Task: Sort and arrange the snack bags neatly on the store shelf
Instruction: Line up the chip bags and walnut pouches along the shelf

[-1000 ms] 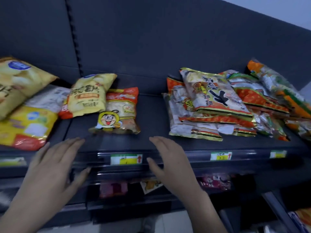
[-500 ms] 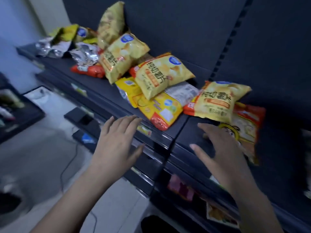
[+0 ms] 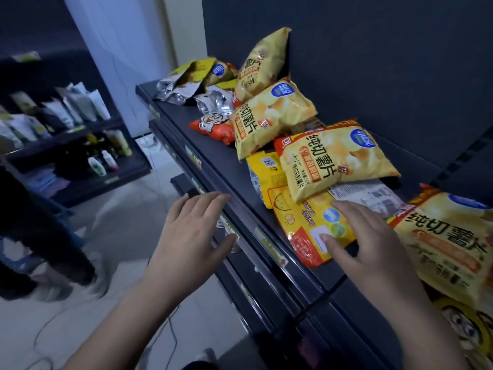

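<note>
Back panel (image 3: 373, 62): dark, rising behind the shelf (image 3: 210, 158); one tall yellow bag (image 3: 261, 62) leans upright against it.
Shelf: dark top board running away to the left, with snack bags (image 3: 269, 118) heaped along its rear side.
Floor (image 3: 120, 209): pale, with a thin cable (image 3: 48, 335) trailing across it.
Pillar (image 3: 128, 49): white, beyond the shelf's far end.
Far rack (image 3: 80, 134): dark, at left, holding bottles and tubes (image 3: 66, 108), all blurred.
Bystander (image 3: 40, 236): dark-trousered legs at the left edge, blurred.
Nearest crisp bag (image 3: 448, 241): yellow, lying on a cartoon-face bag (image 3: 469, 327).
Middle crisp bag (image 3: 333, 161): yellow, overlapping the flat bag (image 3: 306, 228).
Flat bag: yellow and red, close to the front edge.
Silver packets (image 3: 173, 89): crumpled at the far end, near a red bag (image 3: 213, 126).
Right hand (image 3: 365, 241): fingers spread and straight over the flat bag; contact cannot be told.
Left hand (image 3: 192, 236): fingers straight, side by side, over the front edge, holding nothing.
Price strips (image 3: 269, 244): along the front edge.
</note>
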